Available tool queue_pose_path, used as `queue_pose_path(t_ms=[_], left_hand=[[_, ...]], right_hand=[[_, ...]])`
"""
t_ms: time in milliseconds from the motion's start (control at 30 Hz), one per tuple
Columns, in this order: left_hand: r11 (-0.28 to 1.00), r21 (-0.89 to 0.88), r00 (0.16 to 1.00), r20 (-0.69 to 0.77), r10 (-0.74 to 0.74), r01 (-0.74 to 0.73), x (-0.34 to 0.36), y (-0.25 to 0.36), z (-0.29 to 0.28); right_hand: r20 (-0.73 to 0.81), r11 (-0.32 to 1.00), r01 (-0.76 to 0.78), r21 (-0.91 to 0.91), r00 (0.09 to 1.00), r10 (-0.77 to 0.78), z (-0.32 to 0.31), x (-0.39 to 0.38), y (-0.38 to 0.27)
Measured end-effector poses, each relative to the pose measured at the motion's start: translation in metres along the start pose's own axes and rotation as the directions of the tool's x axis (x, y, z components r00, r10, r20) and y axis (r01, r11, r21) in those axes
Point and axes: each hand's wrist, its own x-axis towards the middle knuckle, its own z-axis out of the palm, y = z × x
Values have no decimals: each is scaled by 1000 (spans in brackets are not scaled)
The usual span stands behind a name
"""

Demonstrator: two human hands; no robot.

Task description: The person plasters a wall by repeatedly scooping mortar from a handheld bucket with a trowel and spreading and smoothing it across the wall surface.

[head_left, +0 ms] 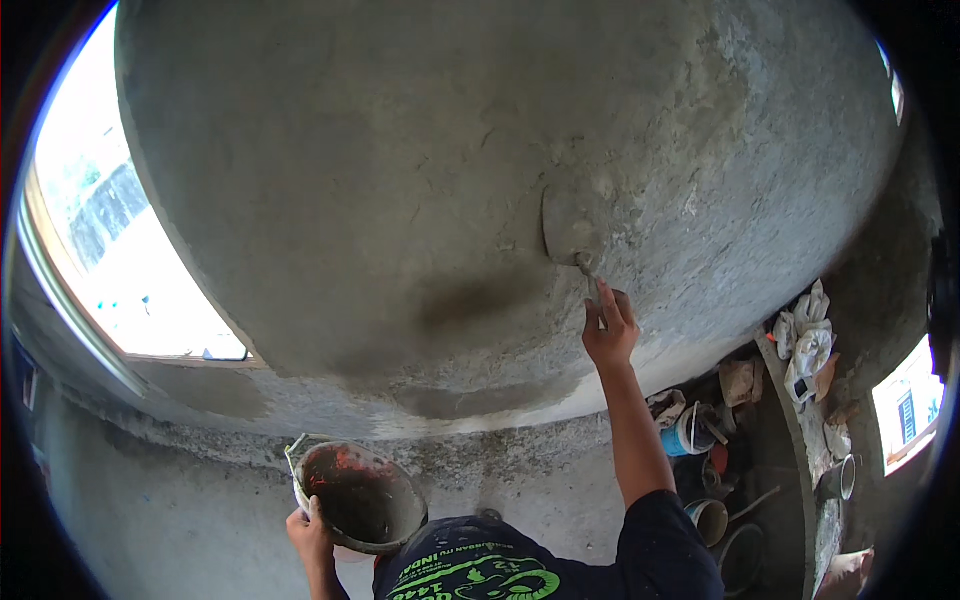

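My right hand (611,325) is closed round the handle of a trowel (571,222), its arm stretched up toward the wall. The trowel's rounded grey blade lies against the plastered wall (350,180), which looks smoother on the left and rougher on the right. Low on the left, my left hand (312,535) grips the rim of a bucket (405,510), thumb over the edge. The bucket is dark, tilted, smeared with red and grey inside, and rests close to my body. How much mortar it holds I cannot tell.
A bright window opening (120,240) borders the wall on the left. At the right stand several buckets, among them a blue and white one (685,433), beside a low ledge (795,440) with plastic bags (808,340). Concrete floor (540,490) runs along the wall's foot.
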Motion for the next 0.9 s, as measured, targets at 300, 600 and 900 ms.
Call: queue_pose_path(t_ms=[300,600,900], left_hand=[[999,-23,998,-53,40,-42,-1,-1,4],[998,59,999,-13,34,-33,-5,9,14],[998,-51,1000,-19,19,-20,-18,18,19]], right_hand=[[186,994,76,80,979,-90,-9,-116,18],[14,990,92,104,995,-94,1,12,-19],[682,990,58,-130,730,47,-10,-181,2]])
